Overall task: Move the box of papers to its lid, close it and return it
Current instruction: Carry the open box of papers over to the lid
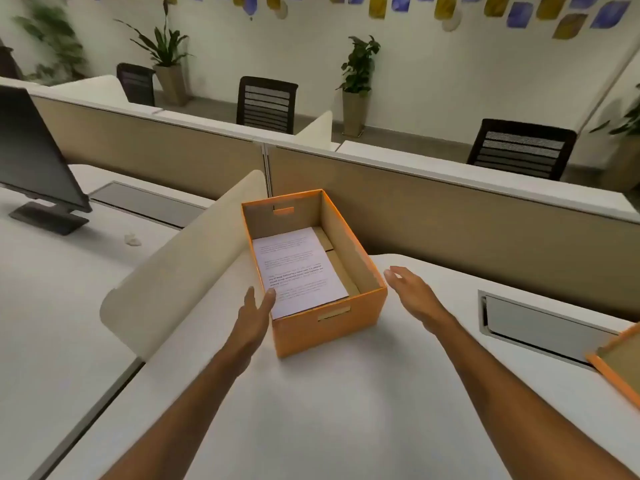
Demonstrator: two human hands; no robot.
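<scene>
Orange box of papers (329, 327) sits open on the white desk (346, 410) between two reaching hands.

Printed text covers the top sheet of the papers (298, 268), but it is too blurred to read, and no brand shows on the box. The box's long axis runs away from the person, tilted slightly left, with a handle slot in each short end. The left hand (254, 317) is open, fingertips at the box's near-left rim; whether it touches is unclear. The right hand (412, 296) is open, just beside the right wall, apart. Well right of the right hand, the orange lid (620, 365) lies at the frame edge.
</scene>
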